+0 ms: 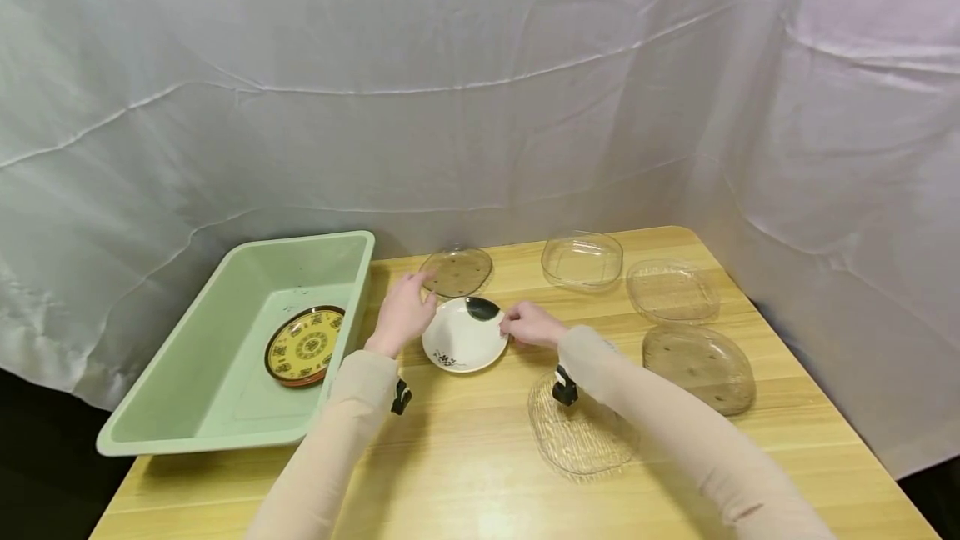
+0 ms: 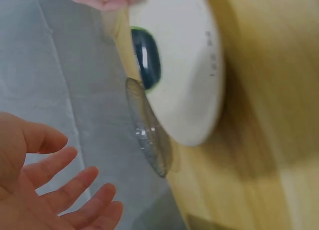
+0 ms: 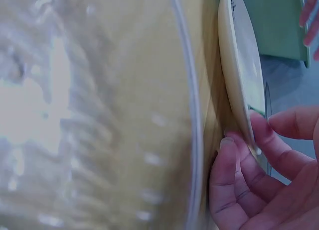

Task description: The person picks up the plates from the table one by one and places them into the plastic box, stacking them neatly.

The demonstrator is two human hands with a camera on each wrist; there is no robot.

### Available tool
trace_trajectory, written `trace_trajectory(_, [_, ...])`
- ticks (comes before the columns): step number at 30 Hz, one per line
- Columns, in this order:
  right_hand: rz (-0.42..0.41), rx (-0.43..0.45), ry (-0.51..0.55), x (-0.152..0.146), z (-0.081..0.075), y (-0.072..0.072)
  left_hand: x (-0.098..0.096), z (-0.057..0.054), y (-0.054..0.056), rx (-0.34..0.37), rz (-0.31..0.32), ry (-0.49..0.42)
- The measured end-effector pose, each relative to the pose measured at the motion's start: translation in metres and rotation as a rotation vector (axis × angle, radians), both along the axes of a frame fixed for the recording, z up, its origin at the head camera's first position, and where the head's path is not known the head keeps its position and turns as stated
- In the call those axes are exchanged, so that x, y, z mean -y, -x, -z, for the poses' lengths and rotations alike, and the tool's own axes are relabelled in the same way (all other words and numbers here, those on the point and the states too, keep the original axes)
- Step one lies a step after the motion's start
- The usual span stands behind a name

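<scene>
A white plate (image 1: 461, 344) with a dark green patch and small black markings is at mid-table. My right hand (image 1: 532, 325) grips its right rim; the right wrist view shows fingers (image 3: 234, 163) on the underside and a fingertip over the edge. Whether the plate is raised off the wood, I cannot tell. Near the plate's upper left, my left hand (image 1: 405, 313) is held with fingers spread and nothing in it, as the left wrist view shows. Behind the plate lies a smoky transparent plate (image 1: 457, 272). A ribbed clear plate (image 1: 581, 440) lies below my right forearm.
A green basin (image 1: 354, 294) stands at the left, with yellow patterned plates (image 1: 307, 344) inside. To the right are a clear bowl (image 1: 581, 261), a clear plate (image 1: 672, 292) and a brownish transparent plate (image 1: 697, 369). A grey curtain (image 1: 450, 148) hangs behind the table.
</scene>
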State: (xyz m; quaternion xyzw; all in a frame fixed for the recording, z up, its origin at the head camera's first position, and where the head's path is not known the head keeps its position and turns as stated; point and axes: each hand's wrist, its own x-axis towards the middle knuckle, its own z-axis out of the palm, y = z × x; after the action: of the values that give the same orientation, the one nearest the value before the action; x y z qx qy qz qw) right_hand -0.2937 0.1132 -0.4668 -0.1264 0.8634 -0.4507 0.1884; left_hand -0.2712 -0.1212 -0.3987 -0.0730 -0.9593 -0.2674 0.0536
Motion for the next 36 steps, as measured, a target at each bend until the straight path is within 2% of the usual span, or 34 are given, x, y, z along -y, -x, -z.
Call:
trace_trajectory(4, [0.083,0.001,0.002,-0.003,0.002,0.003,0.001,0.010,-0.002,-0.015,-0.038,-0.034])
trace_trajectory(8, [0.150,-0.012,-0.043,0.001,0.002,0.006,0.003,0.020,-0.003,0.007,-0.077,-0.062])
trace_trajectory(17, [0.186,-0.059,-0.252,0.018,0.001,0.011,0.009,0.035,-0.009,0.028,-0.110,-0.105])
trace_trajectory(25, [0.165,-0.078,-0.388,0.028,0.003,0.015,0.014,0.040,-0.010,0.024,-0.122,-0.100])
trace_trajectory(36, [0.157,-0.075,-0.326,0.022,0.005,0.016,0.015,0.042,-0.010,0.036,-0.127,-0.108])
